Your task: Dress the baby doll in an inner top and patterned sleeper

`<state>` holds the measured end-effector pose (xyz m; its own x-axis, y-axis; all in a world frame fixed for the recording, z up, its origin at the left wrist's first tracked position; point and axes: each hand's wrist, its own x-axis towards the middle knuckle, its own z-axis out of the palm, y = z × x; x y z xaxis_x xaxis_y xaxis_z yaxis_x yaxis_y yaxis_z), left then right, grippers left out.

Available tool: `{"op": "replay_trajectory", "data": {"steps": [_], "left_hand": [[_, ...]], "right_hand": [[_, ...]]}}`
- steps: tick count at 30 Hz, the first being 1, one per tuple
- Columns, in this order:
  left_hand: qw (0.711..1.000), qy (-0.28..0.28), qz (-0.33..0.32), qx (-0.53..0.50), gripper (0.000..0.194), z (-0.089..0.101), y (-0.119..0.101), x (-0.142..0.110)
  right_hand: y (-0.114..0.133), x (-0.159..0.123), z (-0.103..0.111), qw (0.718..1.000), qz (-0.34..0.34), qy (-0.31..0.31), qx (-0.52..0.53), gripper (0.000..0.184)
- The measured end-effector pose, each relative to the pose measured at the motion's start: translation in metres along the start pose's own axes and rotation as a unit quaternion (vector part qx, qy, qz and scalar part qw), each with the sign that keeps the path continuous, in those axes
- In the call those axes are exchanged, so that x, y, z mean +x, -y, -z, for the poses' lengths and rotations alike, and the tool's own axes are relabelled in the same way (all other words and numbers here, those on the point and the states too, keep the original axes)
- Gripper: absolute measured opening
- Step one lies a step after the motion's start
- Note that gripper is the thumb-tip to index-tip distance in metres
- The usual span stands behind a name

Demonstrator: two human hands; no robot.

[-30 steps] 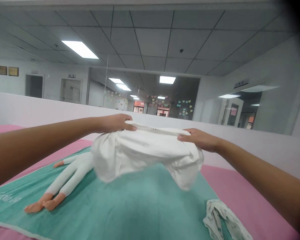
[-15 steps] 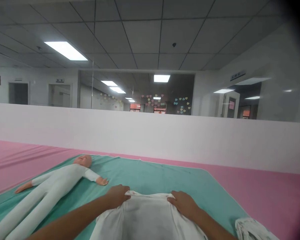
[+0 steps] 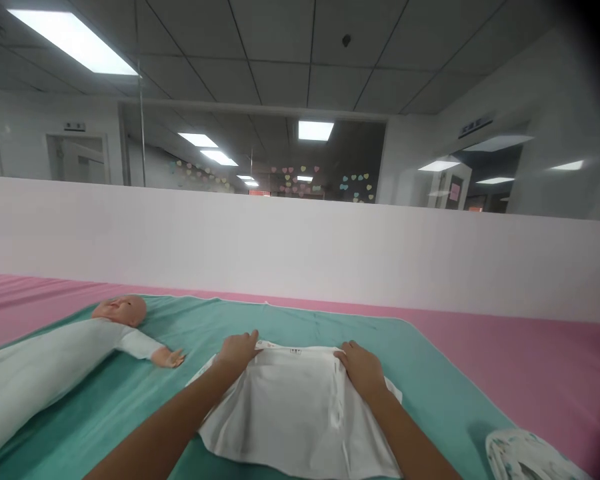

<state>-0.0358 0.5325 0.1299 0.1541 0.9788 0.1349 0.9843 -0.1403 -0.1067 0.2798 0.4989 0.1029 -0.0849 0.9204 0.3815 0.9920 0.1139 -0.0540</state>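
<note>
A white baby garment [image 3: 295, 407] with a small label at its far edge is spread over the green sheet [image 3: 195, 327] in front of me. My left hand [image 3: 239, 350] grips the left end of that far edge, fingers closed on the cloth. At the right end, my right hand [image 3: 363, 367] pinches the same edge. Short patterned bits of the garment show beyond both wrists. To the left lies a baby doll [image 3: 75, 347] in a white suit, face up, one arm stretched toward my left hand without touching it.
A folded white cloth with a print [image 3: 530, 457] lies at the lower right. Pink fabric [image 3: 520, 360] surrounds the green sheet. Behind it runs a low white wall panel [image 3: 280, 247] with glass or a mirror [image 3: 260, 153] above.
Both hands have moved forward with the garment, which now lies lower and flatter on the sheet, its near hem showing. My view has tilted down and shifted right.
</note>
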Motion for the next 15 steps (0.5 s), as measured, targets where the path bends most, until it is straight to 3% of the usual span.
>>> {"op": "replay_trajectory", "data": {"steps": [3,6,9,12,15], "left_hand": [[1.0,-0.015,0.017,0.002,0.038,-0.007,-0.003,-0.003],[0.995,-0.083,0.05,-0.001,0.036,-0.005,-0.013,-0.016],[0.99,-0.142,0.013,-0.021,0.051,-0.003,-0.036,-0.036],[0.986,-0.113,-0.097,-0.081,0.051,-0.005,-0.066,-0.055],[0.981,-0.053,-0.143,-0.121,0.051,-0.012,-0.085,-0.064]], "right_hand": [[-0.002,0.003,-0.001,0.998,0.029,-0.025,-0.051,0.032],[0.001,0.002,0.005,0.993,0.054,-0.067,-0.078,0.024],[0.02,-0.006,0.015,0.992,0.075,-0.088,-0.049,0.036],[0.061,-0.02,0.021,0.991,0.108,-0.068,0.027,0.041],[0.109,-0.035,0.017,0.984,0.132,-0.001,0.117,0.04]]}}
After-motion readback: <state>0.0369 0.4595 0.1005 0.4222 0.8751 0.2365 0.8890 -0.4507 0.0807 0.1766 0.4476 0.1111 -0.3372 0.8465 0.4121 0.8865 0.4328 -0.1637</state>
